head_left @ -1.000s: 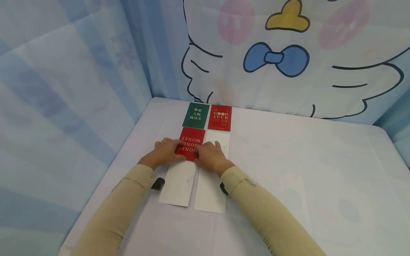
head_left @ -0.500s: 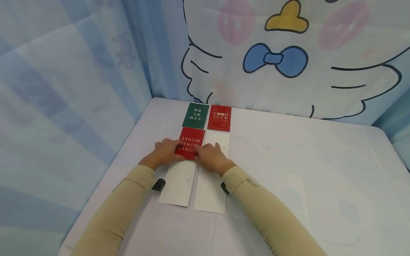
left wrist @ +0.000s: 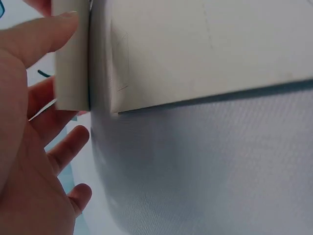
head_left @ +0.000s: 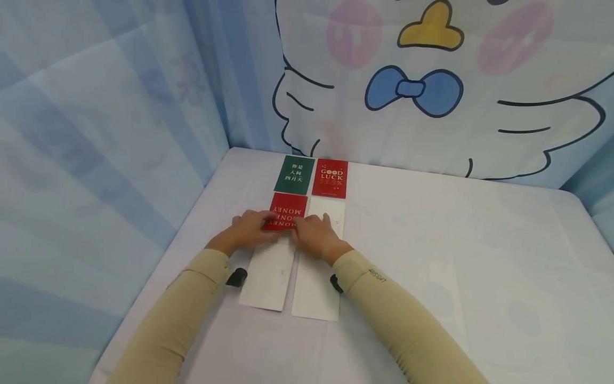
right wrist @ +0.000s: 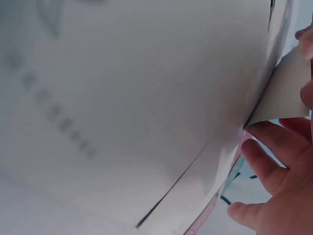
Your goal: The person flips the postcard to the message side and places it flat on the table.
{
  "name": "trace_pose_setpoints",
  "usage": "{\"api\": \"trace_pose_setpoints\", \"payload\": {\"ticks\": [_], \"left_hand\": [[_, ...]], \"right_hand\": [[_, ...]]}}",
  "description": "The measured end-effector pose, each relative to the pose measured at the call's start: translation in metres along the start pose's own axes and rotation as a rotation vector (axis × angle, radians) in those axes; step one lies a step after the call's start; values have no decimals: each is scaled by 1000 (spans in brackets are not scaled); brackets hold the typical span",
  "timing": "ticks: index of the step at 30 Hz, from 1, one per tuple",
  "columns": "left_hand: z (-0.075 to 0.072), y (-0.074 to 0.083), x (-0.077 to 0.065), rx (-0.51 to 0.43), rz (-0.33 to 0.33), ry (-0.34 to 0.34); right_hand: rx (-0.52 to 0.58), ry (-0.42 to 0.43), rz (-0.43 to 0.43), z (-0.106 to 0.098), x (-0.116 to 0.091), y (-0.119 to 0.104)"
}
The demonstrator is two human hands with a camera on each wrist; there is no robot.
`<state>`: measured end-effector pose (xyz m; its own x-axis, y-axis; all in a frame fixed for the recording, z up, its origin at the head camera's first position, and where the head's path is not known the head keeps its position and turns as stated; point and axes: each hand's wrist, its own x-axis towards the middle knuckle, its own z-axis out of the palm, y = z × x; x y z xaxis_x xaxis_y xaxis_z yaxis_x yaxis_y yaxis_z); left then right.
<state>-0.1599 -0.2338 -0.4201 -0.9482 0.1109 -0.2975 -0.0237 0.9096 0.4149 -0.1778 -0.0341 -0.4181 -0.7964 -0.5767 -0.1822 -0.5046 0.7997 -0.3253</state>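
A red card [head_left: 289, 205] printed with MONEY lies on the left column of cards, its near edge lifted. My left hand [head_left: 250, 229] pinches its left side, and my right hand [head_left: 316, 236] pinches its right side. In the left wrist view, the left thumb [left wrist: 54, 32] presses on the card's pale underside [left wrist: 72, 78]. The same underside [right wrist: 283, 98] shows between the right hand's fingers in the right wrist view. Below the red card lies a white card [head_left: 267, 277]. A longer white stretch of cards [head_left: 316, 290] lies beside it, under my right hand.
A green card [head_left: 294, 178] with white characters and a red GOOD LUCK card [head_left: 330, 178] lie at the table's back edge. A white cloth covers the table [head_left: 455, 256]. Patterned curtains [head_left: 120, 133] hang on the left and behind. Dark wrist devices [head_left: 236, 277] sit below the wrists.
The red card's near edge has risen and tipped away from me, so its printed face looks shorter. Both hands stay in nearly the same place.
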Motion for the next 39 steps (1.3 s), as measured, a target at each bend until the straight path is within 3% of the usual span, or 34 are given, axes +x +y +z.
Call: {"api": "trace_pose_setpoints", "payload": {"ticks": [9, 16, 23, 31, 39], "left_hand": [[7, -2, 4, -92, -48, 145], [8, 1, 4, -128, -13, 205], [11, 2, 4, -227, 0, 210], [15, 0, 5, -193, -37, 206], [10, 0, 3, -244, -43, 272]], "right_hand": [[142, 90, 43, 0, 3, 3], [114, 108, 35, 0, 2, 4], [123, 109, 88, -5, 1, 2], [152, 118, 92, -4, 2, 3], [174, 282, 129, -2, 2, 2]]}}
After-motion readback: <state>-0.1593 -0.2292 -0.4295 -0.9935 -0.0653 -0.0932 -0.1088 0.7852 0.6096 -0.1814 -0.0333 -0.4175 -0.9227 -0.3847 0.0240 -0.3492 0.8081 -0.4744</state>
